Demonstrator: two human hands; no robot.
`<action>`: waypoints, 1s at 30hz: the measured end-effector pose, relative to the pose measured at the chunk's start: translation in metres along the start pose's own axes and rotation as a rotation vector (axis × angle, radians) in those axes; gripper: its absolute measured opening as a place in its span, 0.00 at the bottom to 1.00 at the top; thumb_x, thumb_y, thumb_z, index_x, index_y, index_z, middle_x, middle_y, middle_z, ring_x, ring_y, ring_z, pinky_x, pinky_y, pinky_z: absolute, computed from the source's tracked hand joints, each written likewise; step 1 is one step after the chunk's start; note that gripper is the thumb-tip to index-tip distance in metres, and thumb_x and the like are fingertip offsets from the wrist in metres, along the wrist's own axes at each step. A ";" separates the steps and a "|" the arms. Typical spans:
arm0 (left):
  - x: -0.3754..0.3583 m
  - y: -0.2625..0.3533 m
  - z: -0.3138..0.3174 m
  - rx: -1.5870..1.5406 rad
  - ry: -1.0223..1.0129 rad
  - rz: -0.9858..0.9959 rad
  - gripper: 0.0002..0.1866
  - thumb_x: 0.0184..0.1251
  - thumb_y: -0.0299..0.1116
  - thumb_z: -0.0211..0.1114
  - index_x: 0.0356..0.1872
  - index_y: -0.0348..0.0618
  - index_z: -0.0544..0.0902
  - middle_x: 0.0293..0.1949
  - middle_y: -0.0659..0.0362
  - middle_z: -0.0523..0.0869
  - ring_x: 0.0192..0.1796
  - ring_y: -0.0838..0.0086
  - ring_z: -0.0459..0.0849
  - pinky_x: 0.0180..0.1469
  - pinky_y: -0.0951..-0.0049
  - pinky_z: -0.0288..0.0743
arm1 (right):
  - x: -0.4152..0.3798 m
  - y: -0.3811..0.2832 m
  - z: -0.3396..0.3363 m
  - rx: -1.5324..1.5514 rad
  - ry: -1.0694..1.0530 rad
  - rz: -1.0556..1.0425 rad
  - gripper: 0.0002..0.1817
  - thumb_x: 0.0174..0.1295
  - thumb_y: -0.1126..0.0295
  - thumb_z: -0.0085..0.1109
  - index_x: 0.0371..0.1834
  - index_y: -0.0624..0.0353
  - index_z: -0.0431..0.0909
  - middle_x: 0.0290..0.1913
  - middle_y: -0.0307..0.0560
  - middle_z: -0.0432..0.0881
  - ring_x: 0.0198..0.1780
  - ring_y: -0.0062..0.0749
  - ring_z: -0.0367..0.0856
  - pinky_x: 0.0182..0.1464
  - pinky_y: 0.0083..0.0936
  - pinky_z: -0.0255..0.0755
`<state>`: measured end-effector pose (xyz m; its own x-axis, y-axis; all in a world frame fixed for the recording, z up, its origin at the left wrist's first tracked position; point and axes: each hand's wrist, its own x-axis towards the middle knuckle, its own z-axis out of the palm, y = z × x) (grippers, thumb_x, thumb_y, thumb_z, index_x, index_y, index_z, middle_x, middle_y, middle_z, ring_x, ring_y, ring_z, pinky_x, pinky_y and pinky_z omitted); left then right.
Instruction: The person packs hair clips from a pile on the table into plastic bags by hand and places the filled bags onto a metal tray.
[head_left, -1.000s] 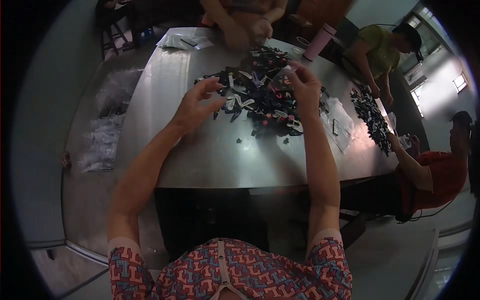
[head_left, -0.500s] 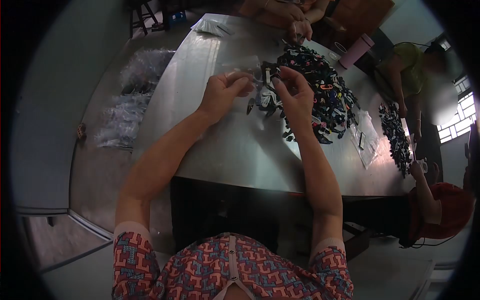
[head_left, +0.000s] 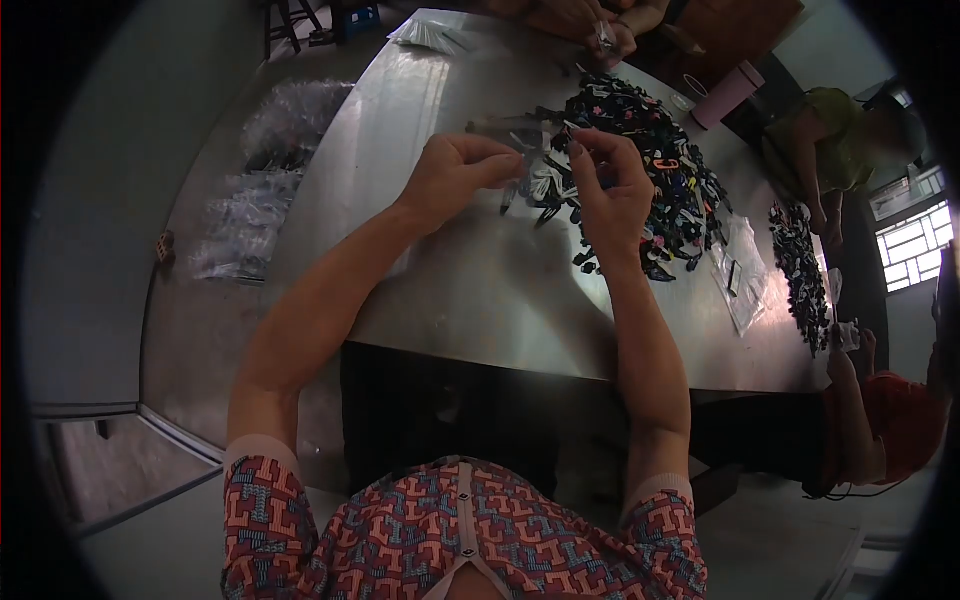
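Observation:
My left hand (head_left: 458,178) is closed in a pinch on a clear plastic bag (head_left: 503,133), which spreads blurred beyond the fingertips. To its right, my right hand (head_left: 615,190) is held over the near left side of a heap of small, mostly black clips (head_left: 690,185) mixed with coloured ones. Its thumb and forefinger come together at the tips; whatever sits between them is too small to make out. Several white and black pieces (head_left: 547,183) lie on the metal table (head_left: 450,300) between my hands.
Flat clear bags (head_left: 428,36) lie at the far left corner. Another bag (head_left: 740,275) with a dark piece rests at right, beside a second dark heap (head_left: 798,275). A pink bottle (head_left: 727,95) stands behind. Co-workers' hands work at the far and right edges. Bagged goods (head_left: 250,220) sit on the floor.
My right hand has shifted slightly right, away from my left hand. The dark piece with a pale strip seen between my hands no longer shows there. The whole view has shifted slightly.

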<state>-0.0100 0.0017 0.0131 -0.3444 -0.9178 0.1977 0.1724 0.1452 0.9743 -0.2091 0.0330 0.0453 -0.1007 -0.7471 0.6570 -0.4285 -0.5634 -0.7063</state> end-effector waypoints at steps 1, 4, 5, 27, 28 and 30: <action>0.000 0.000 0.000 -0.001 0.001 -0.001 0.10 0.70 0.28 0.65 0.46 0.31 0.86 0.41 0.53 0.90 0.45 0.72 0.89 0.51 0.73 0.83 | 0.000 0.001 -0.001 -0.016 -0.002 -0.008 0.10 0.58 0.77 0.66 0.44 0.59 0.84 0.38 0.39 0.80 0.35 0.21 0.76 0.40 0.20 0.71; -0.001 -0.002 0.002 0.092 0.015 0.068 0.09 0.69 0.27 0.66 0.44 0.32 0.87 0.40 0.54 0.90 0.44 0.75 0.88 0.51 0.75 0.82 | 0.002 -0.006 -0.002 -0.071 -0.002 -0.109 0.13 0.57 0.76 0.67 0.46 0.58 0.84 0.41 0.40 0.81 0.39 0.26 0.77 0.43 0.23 0.71; -0.001 -0.003 0.002 0.180 0.043 0.129 0.10 0.67 0.30 0.67 0.43 0.32 0.87 0.38 0.54 0.90 0.42 0.74 0.88 0.48 0.75 0.81 | 0.003 -0.011 -0.003 -0.107 0.006 -0.199 0.15 0.56 0.75 0.68 0.48 0.57 0.84 0.43 0.40 0.81 0.42 0.28 0.77 0.45 0.25 0.71; -0.007 0.011 0.004 0.624 0.053 0.326 0.09 0.62 0.35 0.68 0.37 0.41 0.88 0.34 0.53 0.89 0.38 0.64 0.89 0.44 0.67 0.80 | 0.002 -0.038 -0.011 -0.498 -0.259 -0.447 0.12 0.46 0.72 0.75 0.32 0.51 0.80 0.42 0.35 0.81 0.47 0.36 0.74 0.51 0.33 0.64; -0.007 0.011 0.004 0.623 0.050 0.324 0.09 0.62 0.35 0.68 0.37 0.41 0.88 0.34 0.53 0.89 0.38 0.64 0.89 0.44 0.67 0.80 | 0.003 -0.038 -0.012 -0.526 -0.249 -0.500 0.12 0.47 0.72 0.75 0.32 0.51 0.80 0.41 0.34 0.81 0.46 0.35 0.75 0.50 0.33 0.63; -0.008 0.010 0.005 0.522 0.037 0.292 0.08 0.62 0.34 0.68 0.37 0.40 0.88 0.33 0.53 0.89 0.38 0.63 0.89 0.44 0.67 0.79 | 0.002 -0.037 -0.013 -0.556 -0.241 -0.550 0.11 0.47 0.72 0.75 0.31 0.51 0.80 0.39 0.34 0.81 0.45 0.34 0.75 0.50 0.33 0.63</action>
<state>-0.0104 0.0121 0.0214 -0.3173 -0.8234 0.4705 -0.2243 0.5472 0.8064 -0.2048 0.0566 0.0766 0.4227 -0.5055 0.7522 -0.7492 -0.6619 -0.0238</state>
